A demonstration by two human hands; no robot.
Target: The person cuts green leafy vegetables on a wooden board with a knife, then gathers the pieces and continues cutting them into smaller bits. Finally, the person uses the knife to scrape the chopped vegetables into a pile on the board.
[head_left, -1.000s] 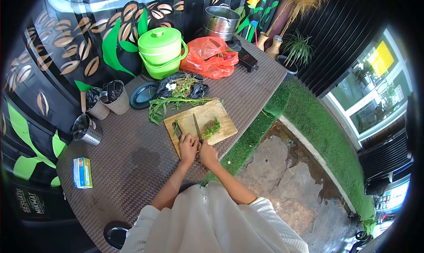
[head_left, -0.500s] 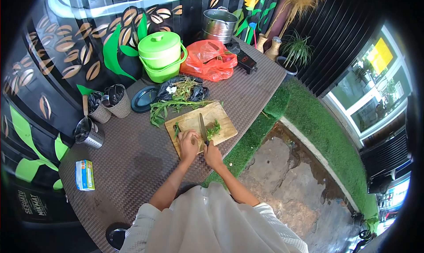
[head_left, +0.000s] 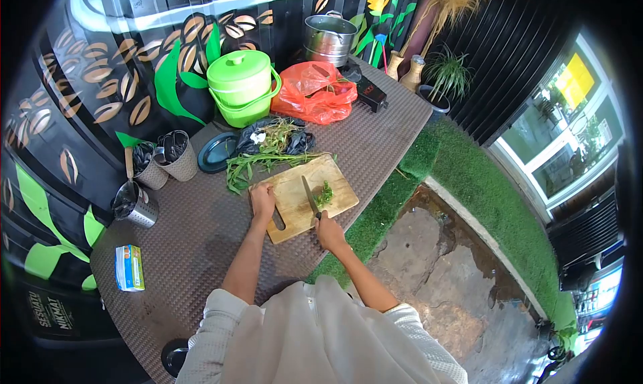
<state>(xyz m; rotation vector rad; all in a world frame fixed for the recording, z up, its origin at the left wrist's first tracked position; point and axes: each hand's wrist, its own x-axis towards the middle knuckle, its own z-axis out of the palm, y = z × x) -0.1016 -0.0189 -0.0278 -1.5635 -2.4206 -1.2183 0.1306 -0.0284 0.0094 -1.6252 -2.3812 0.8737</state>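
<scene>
My right hand is closed around the handle of a kitchen knife. The blade lies across the wooden cutting board, beside a small heap of chopped green leaves. My left hand is at the board's upper left corner, its fingers curled over the edge; their tips are hidden. Just beyond the board, long leafy green stems lie on the table. Behind them, stalks and trimmings rest on a black plastic bag.
A dark oval plate, a lidded green bucket, a red plastic bag, a black portable stove and a metal pot stand farther back. Utensil holders and a blue-white packet are left. The table edge runs right.
My left hand has moved left and away from me to the board's corner, uncovering the handle slot. My right hand and the knife have shifted slightly right, with the blade tilted more.
</scene>
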